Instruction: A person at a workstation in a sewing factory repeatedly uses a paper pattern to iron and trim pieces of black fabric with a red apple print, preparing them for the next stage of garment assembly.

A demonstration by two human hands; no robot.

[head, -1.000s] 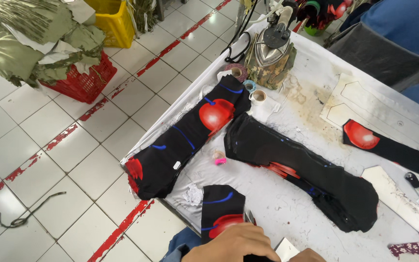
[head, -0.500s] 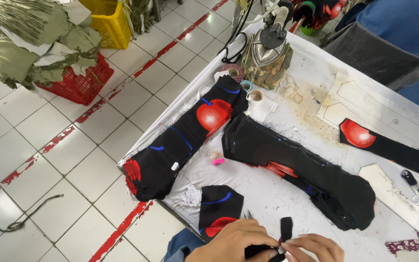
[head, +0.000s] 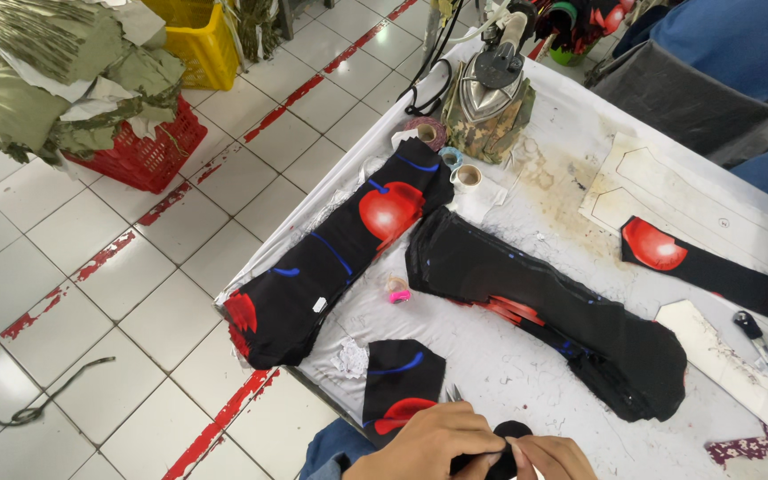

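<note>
Fingers: our left hand (head: 433, 440) and right hand (head: 548, 458) meet at the near edge of the desk (head: 562, 160), both pinching one small black fabric piece (head: 504, 444) between them.
Direction: we see the piece directly at our fingertips, its rounded end poking up between the hands; its long axis is hidden by our fingers.
Nearer hand: neither, both touch it.
Look: plain black, soft, mostly covered.
Just beside: small scissors' tips (head: 452, 392) and a black-and-red printed piece (head: 399, 382), left of our left hand.
Further off: two long stacks of the same printed cloth (head: 335, 258), (head: 544, 311), and an iron (head: 491, 80) at the far end.
</note>
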